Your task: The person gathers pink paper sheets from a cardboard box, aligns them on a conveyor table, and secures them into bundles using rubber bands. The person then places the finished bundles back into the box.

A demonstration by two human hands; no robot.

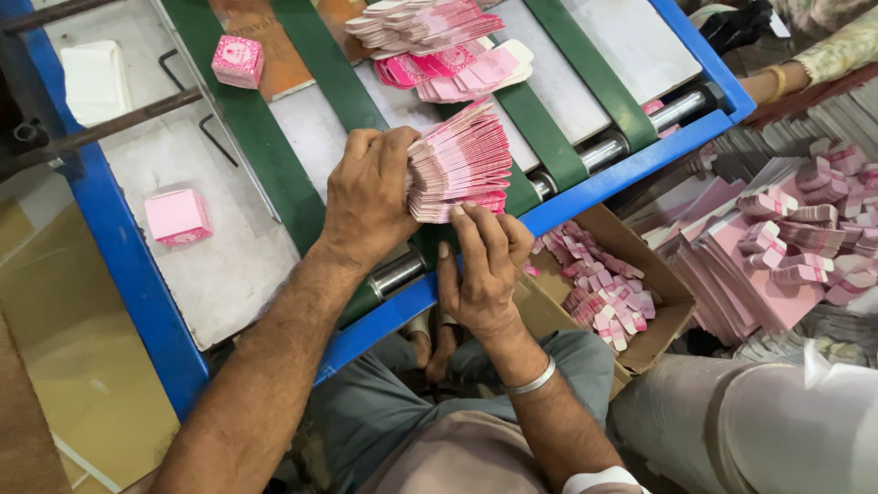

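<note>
My left hand (pixel 366 197) grips the left side of a thick fanned stack of pink flat carton blanks (pixel 462 163) at the near end of a conveyor with green belts (pixel 549 137). Just below, my right hand (pixel 485 265) presses its fingertips up against the underside of that stack. A metal bangle sits on my right wrist. More pink blanks (pixel 430 41) lie shingled further up the belts.
The blue machine frame (pixel 128 265) runs around the conveyor. Two folded pink boxes (pixel 178 217) (pixel 238 61) rest on the grey plate. A cardboard box (pixel 631 274) of pink blanks and bundled stacks (pixel 796 238) sit at right. Another person's arm (pixel 805 69) shows top right.
</note>
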